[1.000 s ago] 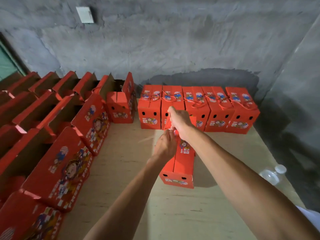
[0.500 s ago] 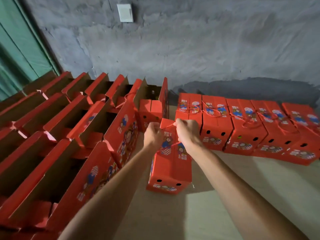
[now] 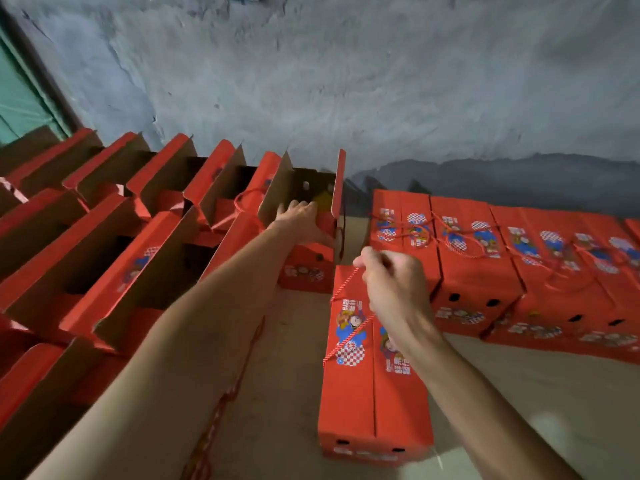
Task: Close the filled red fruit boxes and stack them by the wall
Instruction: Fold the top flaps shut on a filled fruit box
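- Pinching the cord (image 3: 348, 282) with the right hand (image 3: 391, 282), above the closed box (image 3: 374, 386) at lower centre, long axis pointing at the wall (image 3: 346, 81).
- Reaching the left hand (image 3: 301, 220), fingers spread, onto the open box (image 3: 308, 244) at centre.
- Heading right for the closed row (image 3: 485, 268), probably; resting on a pale board floor (image 3: 519, 393).

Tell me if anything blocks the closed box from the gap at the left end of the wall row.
Nothing visible does. The closed box, its cord pinched by the right hand, faces bare floor up to the row; the open box stands left of it.
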### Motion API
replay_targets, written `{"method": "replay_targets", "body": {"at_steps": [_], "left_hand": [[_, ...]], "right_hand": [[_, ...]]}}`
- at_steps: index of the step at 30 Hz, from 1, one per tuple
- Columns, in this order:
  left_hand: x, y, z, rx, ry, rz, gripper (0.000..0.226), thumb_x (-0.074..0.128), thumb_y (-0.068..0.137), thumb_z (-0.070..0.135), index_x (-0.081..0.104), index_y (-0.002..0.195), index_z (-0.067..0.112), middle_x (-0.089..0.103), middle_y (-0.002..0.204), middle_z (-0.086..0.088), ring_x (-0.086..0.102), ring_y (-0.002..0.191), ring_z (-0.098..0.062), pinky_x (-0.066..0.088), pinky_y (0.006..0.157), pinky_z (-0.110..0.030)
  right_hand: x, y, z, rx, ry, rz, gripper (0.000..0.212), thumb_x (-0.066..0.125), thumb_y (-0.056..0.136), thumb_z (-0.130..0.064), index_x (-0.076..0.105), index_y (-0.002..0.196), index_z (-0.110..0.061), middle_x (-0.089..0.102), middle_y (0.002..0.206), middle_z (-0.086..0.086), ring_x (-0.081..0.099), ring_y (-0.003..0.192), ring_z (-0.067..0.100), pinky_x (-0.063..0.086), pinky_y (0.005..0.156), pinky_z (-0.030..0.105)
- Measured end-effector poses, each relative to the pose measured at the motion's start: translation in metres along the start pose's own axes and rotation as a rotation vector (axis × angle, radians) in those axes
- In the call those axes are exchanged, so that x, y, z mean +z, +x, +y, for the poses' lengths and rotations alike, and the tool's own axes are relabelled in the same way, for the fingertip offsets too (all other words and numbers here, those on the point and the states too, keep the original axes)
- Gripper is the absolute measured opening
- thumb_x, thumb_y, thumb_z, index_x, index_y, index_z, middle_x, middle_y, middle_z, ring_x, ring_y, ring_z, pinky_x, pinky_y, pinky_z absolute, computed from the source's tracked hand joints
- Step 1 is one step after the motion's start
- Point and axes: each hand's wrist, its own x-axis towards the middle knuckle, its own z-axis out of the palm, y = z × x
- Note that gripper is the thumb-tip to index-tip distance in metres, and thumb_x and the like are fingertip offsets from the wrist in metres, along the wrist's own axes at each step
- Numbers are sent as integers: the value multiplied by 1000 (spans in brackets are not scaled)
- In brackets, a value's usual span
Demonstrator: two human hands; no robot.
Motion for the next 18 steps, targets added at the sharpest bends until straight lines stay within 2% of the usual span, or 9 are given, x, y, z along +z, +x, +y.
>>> {"method": "replay_targets", "body": {"at_steps": [5, 9, 12, 15, 18], "left_hand": [[-4, -11, 2, 69, 100, 121, 77, 66, 73, 83, 60, 114, 18, 67, 116, -6, 58, 115, -28, 37, 107, -45], [-13, -48, 4, 44, -54, 71, 68, 64, 78, 80, 65, 106, 18, 69, 107, -3, 64, 105, -26, 43, 93, -39], [-10, -84, 16, 39, -114, 34, 65, 62, 81, 79, 60, 95, 16, 68, 97, -4, 65, 100, -29, 50, 87, -41], [-1, -131, 34, 19, -118, 75, 63, 61, 82, 78, 53, 89, 16, 68, 102, -9, 62, 104, -33, 49, 90, -43], [4, -183, 47, 7, -96, 36, 66, 61, 81, 79, 55, 93, 15, 67, 109, -10, 59, 109, -33, 50, 94, -44]], "right_hand": [[-8, -6, 0, 40, 13, -1, 33, 54, 102, -22, 72, 76, -13, 47, 42, -11, 40, 34, 1, 31, 36, 17], [-24, -20, -1, 40, -57, 21, 36, 52, 104, -26, 73, 80, -9, 43, 36, -14, 40, 33, 2, 33, 41, 20], [-43, -31, -10, 38, -118, 35, 36, 53, 102, -27, 74, 77, -13, 46, 36, -15, 44, 33, 2, 29, 38, 16], [-59, -51, -23, 15, -196, 47, 37, 55, 100, -28, 73, 73, -10, 56, 45, -8, 49, 38, 2, 32, 39, 19], [-78, -84, -32, 9, -290, 39, 38, 56, 97, -28, 71, 71, -6, 53, 43, -7, 49, 37, 4, 31, 39, 21]]}}
